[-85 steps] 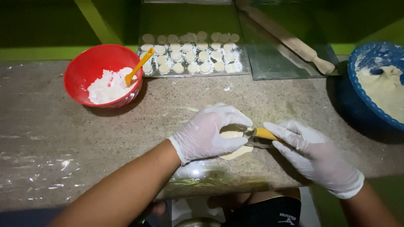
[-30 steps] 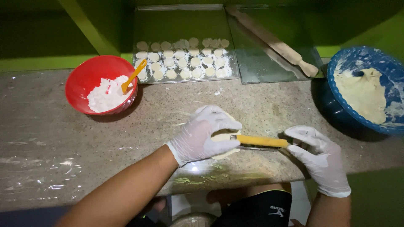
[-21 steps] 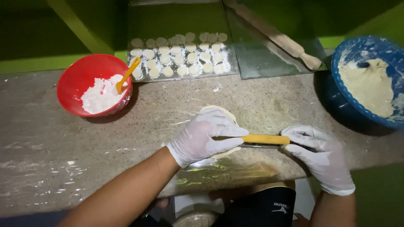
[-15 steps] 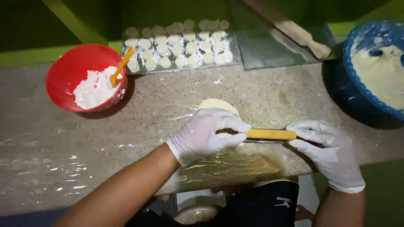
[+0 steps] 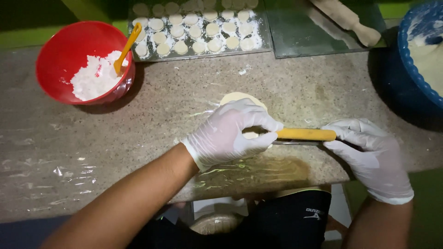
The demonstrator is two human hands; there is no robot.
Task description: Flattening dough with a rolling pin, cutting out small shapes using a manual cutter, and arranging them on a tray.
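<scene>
Speckled stone tabletop (image 5: 138,138) | flat dough round (image 5: 237,99) lies under left hand (image 5: 228,136), which curls down on it; right hand (image 5: 369,150) pinches yellow-handled knife (image 5: 307,134), its far end hidden beneath left fingers

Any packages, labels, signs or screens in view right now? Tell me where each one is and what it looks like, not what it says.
No packages, signs or screens in view.
Logo print: small and white, on the black shorts at the bottom edge, below the worktop.
Speck in the red bowl: a small red mark in the white powder, too small to tell if it is a label.
</scene>
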